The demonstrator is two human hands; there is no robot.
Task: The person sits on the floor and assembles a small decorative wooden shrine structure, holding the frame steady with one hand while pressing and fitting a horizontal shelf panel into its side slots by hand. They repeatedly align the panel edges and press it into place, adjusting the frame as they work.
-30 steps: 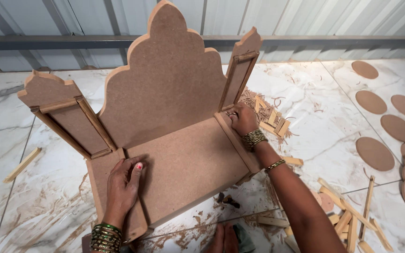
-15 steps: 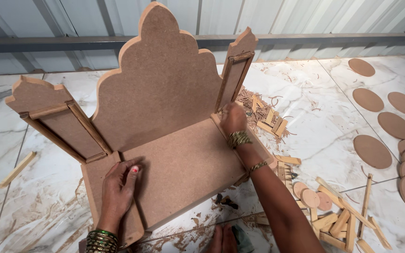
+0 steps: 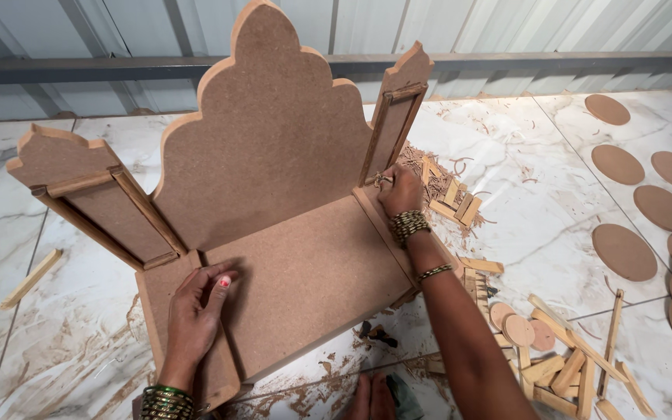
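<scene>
Fibreboard shrine frame (image 3: 274, 179) stands on the marble floor (image 3: 538, 202), its scalloped back panel upright between two angled side wings. Left hand (image 3: 196, 311) lies flat on the base board (image 3: 313, 280), fingers spread and gripping nothing, seemingly to pin the board down. Right hand (image 3: 400, 190) rests at the foot of the right wing (image 3: 398, 117), fingers curled against the joint as if steadying it. Wooden strips (image 3: 453, 202) and round discs (image 3: 624, 250) lie scattered nearby.
</scene>
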